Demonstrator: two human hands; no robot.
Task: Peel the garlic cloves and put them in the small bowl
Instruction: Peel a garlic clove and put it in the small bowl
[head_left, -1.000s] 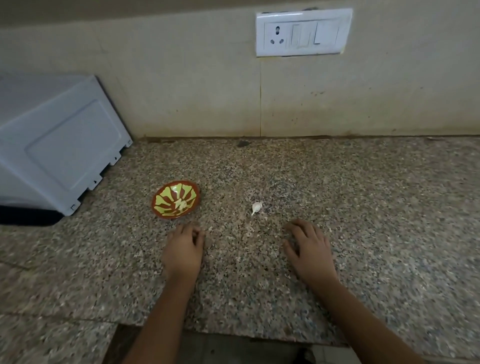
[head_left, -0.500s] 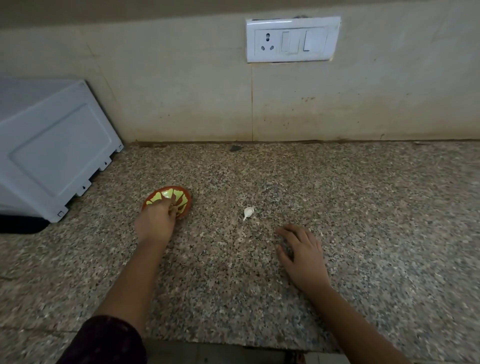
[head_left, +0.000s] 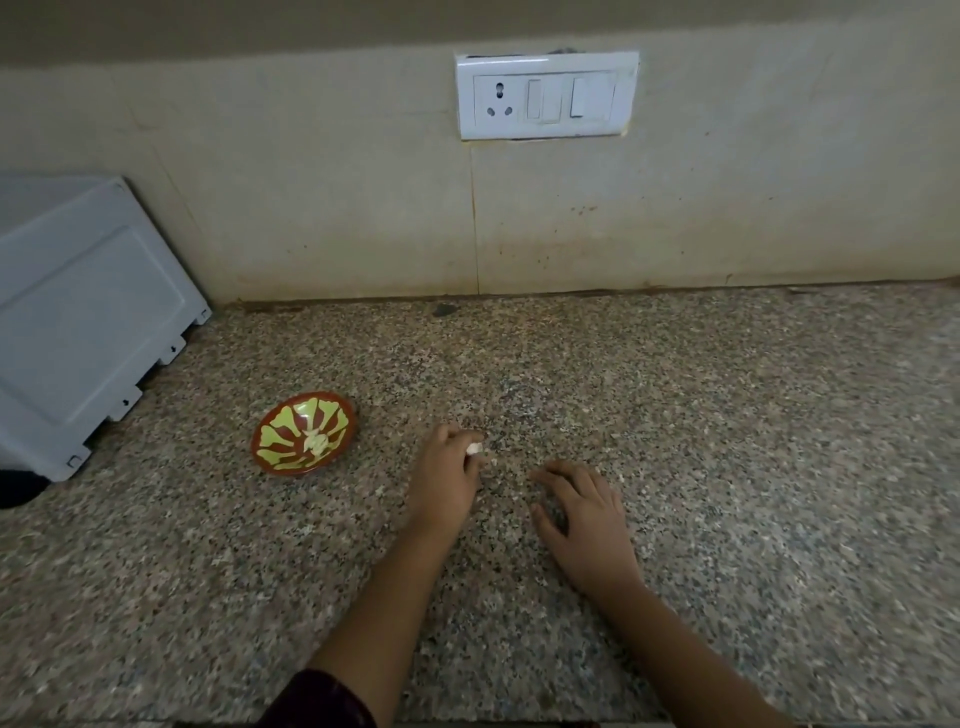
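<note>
**Watch out: that little clove can slip away**

Your left hand (head_left: 445, 480) has its fingers curled down on the garlic clove (head_left: 474, 449). It looks like you are pinching it by the fingertips, low on the counter (head_left: 727, 441). Your right hand (head_left: 589, 517) rests on the counter just beside it, with loose, spread fingers and nothing in it. The small bowl (head_left: 305, 433) sits near your left hand, on its left side. A pale bit (head_left: 317, 441) lies in the middle of the bowl. I think it is a clove you have peeled.

Here is what could go wrong.

The clove is small and smooth, and only your fingertips hold it. If you squeeze too hard, it may pop out and skid away. The counter is all spots and dots, so a small pale thing is hard to find there. It could also roll to the front edge by your arms and fall off.

I cannot tell if the skin is on or off. If you drop the clove in the bowl with skin stuck on it, the job is not done. Peeling with one hand is hard, so bring your right hand in to help.

The bowl looks shallow and light. If you bump it with your wrist, it may tip or slide, and the pale bit may roll out.

A tiny white fleck (head_left: 492, 460) lies by the clove. It may be skin. Don't put it in the bowl.
</note>
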